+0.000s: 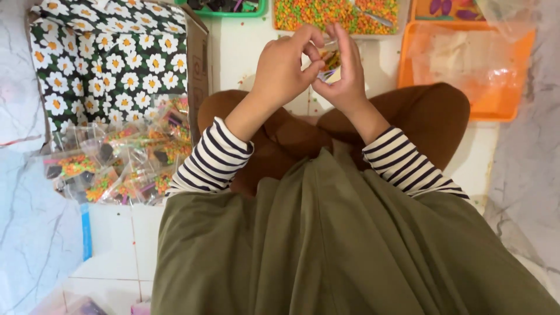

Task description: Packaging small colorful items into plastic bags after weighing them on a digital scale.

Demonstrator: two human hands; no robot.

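Both hands pinch one small clear bag (330, 63) of coloured beads: left hand (284, 70), right hand (345, 79), just below the bead tray (280, 17).

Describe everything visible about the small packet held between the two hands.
The packet is a small clear plastic pouch, filled with tiny orange, yellow and green pellets like those in the tray beyond it. A pale, whitish corner shows at its lower edge. It is held up above the lap, pinched from both sides: the left hand closes over its left side and top, the right hand cups its right side. Fingers hide most of it, so whether it is sealed cannot be told.
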